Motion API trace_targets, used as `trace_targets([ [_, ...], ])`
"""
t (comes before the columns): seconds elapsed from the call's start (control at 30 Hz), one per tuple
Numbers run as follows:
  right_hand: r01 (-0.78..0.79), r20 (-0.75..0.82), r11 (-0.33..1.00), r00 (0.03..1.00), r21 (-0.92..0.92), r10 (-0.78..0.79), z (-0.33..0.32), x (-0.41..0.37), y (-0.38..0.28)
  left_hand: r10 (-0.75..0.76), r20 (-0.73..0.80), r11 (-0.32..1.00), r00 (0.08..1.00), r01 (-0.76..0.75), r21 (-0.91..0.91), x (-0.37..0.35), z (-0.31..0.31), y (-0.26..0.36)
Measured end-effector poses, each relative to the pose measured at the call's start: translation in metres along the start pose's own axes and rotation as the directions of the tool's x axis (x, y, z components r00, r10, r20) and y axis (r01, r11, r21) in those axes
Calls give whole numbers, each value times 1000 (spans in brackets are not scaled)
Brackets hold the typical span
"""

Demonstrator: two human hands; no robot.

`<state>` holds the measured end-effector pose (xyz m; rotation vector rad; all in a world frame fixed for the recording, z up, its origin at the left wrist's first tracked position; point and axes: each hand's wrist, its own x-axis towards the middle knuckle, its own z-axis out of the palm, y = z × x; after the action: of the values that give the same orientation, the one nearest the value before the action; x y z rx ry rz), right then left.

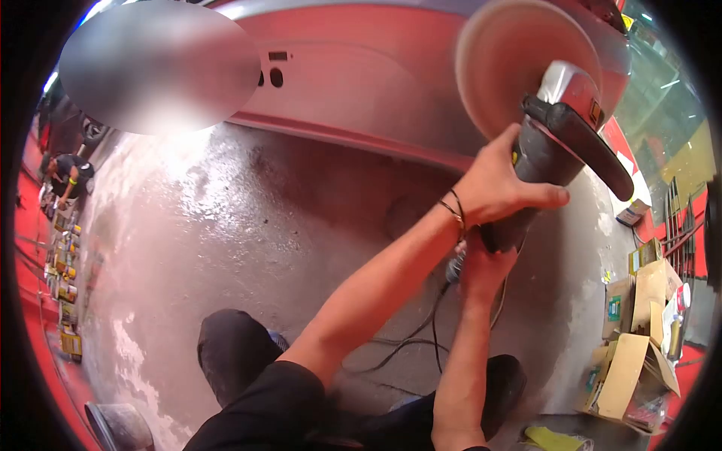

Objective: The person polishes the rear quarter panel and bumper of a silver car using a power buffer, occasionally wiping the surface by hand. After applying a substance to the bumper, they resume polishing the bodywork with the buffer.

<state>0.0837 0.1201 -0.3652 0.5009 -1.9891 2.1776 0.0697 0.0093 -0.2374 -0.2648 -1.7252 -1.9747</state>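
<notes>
An angle polisher with a silver head, black body and black side handle is held up in front of me at the upper right. My left hand is closed around the middle of its body, thumb stretched across the near side. Lower down, my right hand grips the rear end, its fingers partly hidden by the tool and my left wrist. The large round disc, smeared by motion, is against or just in front of a reddish car body panel; contact cannot be made out.
Dark cables trail on the wet concrete floor between my knees. Cardboard boxes stand at right, a bucket at lower left. Several cans line the left wall near another person. A blurred oval hides the upper left.
</notes>
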Motion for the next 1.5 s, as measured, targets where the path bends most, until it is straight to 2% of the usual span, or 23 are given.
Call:
trace_targets([
  [0.13, 155, 96, 988, 983, 5, -155, 64, -30, 25, 19, 9, 992, 1000, -18, -126, -32, -82, 10],
  [0.23, 299, 197, 942, 943, -151, -268, 121, -48, 29, 102, -70, 977, 992, -113, -180, -62, -145, -7],
  [0.3, 174, 195, 980, 969, -95, -153, 149, -57, 40, 136, -41, 967, 990, -141, -210, -72, -186, -25],
  [0.4, 67, 204, 996, 977, -66, -52, 168, -65, 39, 172, -40, 970, 984, -177, -169, -82, -208, -31],
  [0.43, 30, 175, 999, 984, -30, -25, 172, -70, 43, 143, -27, 979, 989, -145, -146, -85, -209, -32],
  [0.53, -40, 106, 998, 994, 45, 35, 169, -87, 56, 37, -2, 996, 999, -37, -78, -99, -200, -44],
  [0.63, -65, 77, 995, 995, 77, 59, 154, -95, 80, -50, 58, 991, 997, 43, 129, -102, -179, -54],
  [0.67, -102, 75, 989, 993, 107, 94, 150, -99, 85, -151, 16, 987, 988, 150, 57, -104, -166, -53],
  [0.7, -136, 80, 981, 989, 140, 126, 147, -101, 89, -124, 37, 985, 992, 119, 126, -99, -153, -51],
  [0.8, -197, 97, 868, 980, 456, 172, 144, -107, 97, -55, 85, 938, 995, 22, 345, -90, -118, -45],
  [0.9, -243, 131, 725, 969, 645, 208, 134, -104, 83, -26, 96, 839, 995, -31, 544, -78, -84, -47],
  [0.93, -248, 134, 677, 967, 693, 217, 130, -102, 80, -102, 95, 707, 990, 5, 707, -74, -72, -38],
  [1.03, -200, 67, 560, 966, 804, 249, 128, -89, 77, -132, 142, 488, 981, -60, 871, -57, -34, -37],
  [1.1, -122, -26, 465, 954, 877, 298, 127, -75, 80, -152, 179, 388, 972, -108, 915, -44, -8, -37],
  [1.2, -104, -30, 381, 943, 919, 331, 112, -53, 80, -189, 172, 249, 967, -122, 961, -25, 30, -41],
  [1.27, -162, 44, 309, 934, 937, 356, 94, -43, 72, -162, 189, 258, 969, -143, 956, -17, 42, -46],
  [1.33, -189, 69, 328, 936, 926, 345, 82, -35, 61, -145, 196, 275, 970, -151, 950, -12, 48, -50],
  [1.4, -173, 37, 408, 947, 896, 320, 81, -49, 55, -143, 186, 295, 972, -137, 946, -22, 42, -47],
  [1.5, -206, 77, 412, 948, 888, 309, 93, -76, 43, -260, 82, 357, 962, 16, 934, -46, 21, -35],
])
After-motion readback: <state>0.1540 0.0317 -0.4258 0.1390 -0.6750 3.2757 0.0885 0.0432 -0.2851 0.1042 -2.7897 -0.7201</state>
